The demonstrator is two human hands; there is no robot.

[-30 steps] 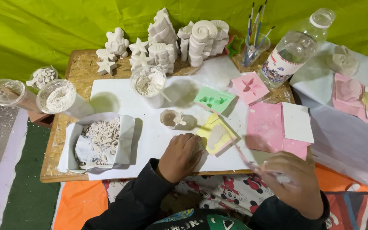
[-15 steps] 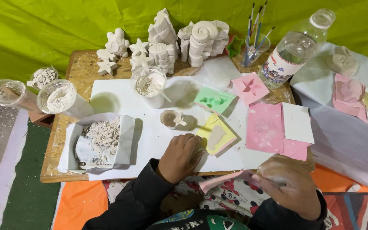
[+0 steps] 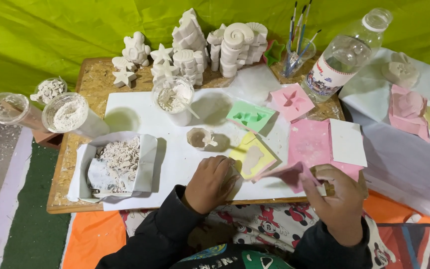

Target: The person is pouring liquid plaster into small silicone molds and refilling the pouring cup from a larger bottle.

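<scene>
Left hand (image 3: 210,182) steadies the square yellow mould (image 3: 253,158), fingers curled; right hand (image 3: 337,201) grips a pink scraper (image 3: 287,174), levelling comes next

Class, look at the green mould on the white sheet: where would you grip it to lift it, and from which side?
Take the green mould by its two long outer edges, coming from above. It lies flat with its shaped cavities facing up, so fingers should stay on the rim. The near side looks freest; a cup stands to its left.
</scene>
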